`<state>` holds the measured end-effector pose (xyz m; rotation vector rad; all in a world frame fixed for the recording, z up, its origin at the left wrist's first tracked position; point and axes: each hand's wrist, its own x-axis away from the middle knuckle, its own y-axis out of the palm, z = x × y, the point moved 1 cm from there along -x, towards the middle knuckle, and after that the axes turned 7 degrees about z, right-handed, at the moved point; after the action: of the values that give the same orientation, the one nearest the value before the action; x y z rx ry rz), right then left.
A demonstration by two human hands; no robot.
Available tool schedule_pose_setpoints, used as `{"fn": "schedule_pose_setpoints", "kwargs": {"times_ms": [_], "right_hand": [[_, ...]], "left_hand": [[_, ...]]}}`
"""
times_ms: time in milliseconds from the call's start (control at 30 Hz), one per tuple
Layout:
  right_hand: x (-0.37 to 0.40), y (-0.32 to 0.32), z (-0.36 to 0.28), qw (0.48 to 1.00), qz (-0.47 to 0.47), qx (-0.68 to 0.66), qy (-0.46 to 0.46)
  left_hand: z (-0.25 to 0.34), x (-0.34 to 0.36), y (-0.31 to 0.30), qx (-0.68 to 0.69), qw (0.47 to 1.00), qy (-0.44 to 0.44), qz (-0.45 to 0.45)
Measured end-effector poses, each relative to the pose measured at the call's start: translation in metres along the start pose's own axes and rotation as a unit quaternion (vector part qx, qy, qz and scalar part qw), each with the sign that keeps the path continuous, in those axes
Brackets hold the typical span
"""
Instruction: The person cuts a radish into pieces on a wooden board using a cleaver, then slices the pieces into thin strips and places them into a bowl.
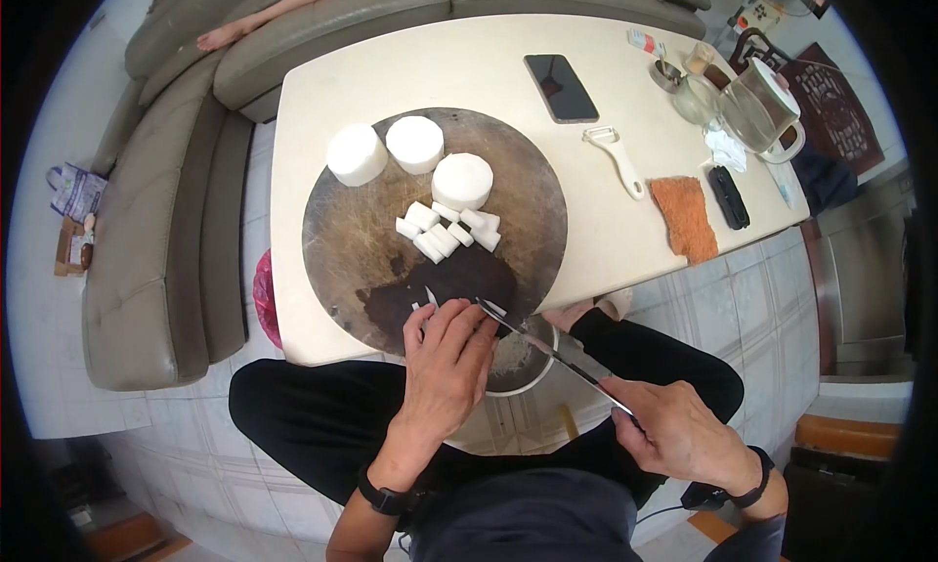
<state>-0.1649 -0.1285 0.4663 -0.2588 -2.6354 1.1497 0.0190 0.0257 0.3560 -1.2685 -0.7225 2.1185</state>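
My right hand (679, 430) grips the handle of a knife (576, 369), whose blade slants up and left to the near edge of a round wooden chopping board (337, 239). My left hand (445, 352) lies on the dark wet part of the board with its fingers curled down, beside the knife tip. Slivers of white radish (493, 307) show at its fingertips; the rest is hidden under the fingers. Farther up the board are several short cut radish sticks (445, 239). Behind them stand three thick radish chunks (462, 181).
A phone (562, 88), a white peeler (618, 159), an orange cloth (684, 218) and a black case (728, 197) lie on the table to the right. A glass pitcher (757, 108) stands beyond. Below the table edge is a bowl (523, 362). Another person's leg (283, 10) rests on the sofa.
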Motion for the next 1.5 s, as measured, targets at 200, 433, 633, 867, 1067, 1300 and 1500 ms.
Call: {"fn": "schedule_pose_setpoints", "kwargs": {"times_ms": [200, 433, 633, 867, 1067, 1300, 1500], "right_hand": [[0.000, 0.002, -0.003, 1.000, 0.000, 0.017, -0.005], [-0.024, 0.015, -0.008, 0.998, -0.038, 0.051, -0.006], [-0.024, 0.014, -0.003, 0.999, -0.017, 0.034, 0.027], [-0.009, 0.004, -0.006, 0.999, -0.025, -0.017, 0.045], [-0.009, 0.000, -0.007, 0.998, -0.046, -0.018, 0.039], [-0.014, 0.004, -0.004, 0.995, -0.062, -0.039, 0.064], [-0.039, 0.032, -0.011, 0.998, -0.026, 0.055, 0.004]], "left_hand": [[0.001, -0.002, 0.001, 0.002, 1.000, -0.005, 0.002], [0.002, -0.001, 0.000, 0.003, 1.000, -0.007, 0.000], [0.003, -0.001, 0.000, -0.007, 1.000, -0.012, -0.002], [0.001, 0.003, 0.003, -0.002, 1.000, -0.014, 0.003], [0.000, 0.003, 0.003, 0.004, 1.000, -0.020, 0.003], [0.001, 0.001, 0.003, 0.009, 1.000, -0.020, 0.011], [0.000, 0.006, 0.001, -0.007, 1.000, -0.012, -0.002]]}}
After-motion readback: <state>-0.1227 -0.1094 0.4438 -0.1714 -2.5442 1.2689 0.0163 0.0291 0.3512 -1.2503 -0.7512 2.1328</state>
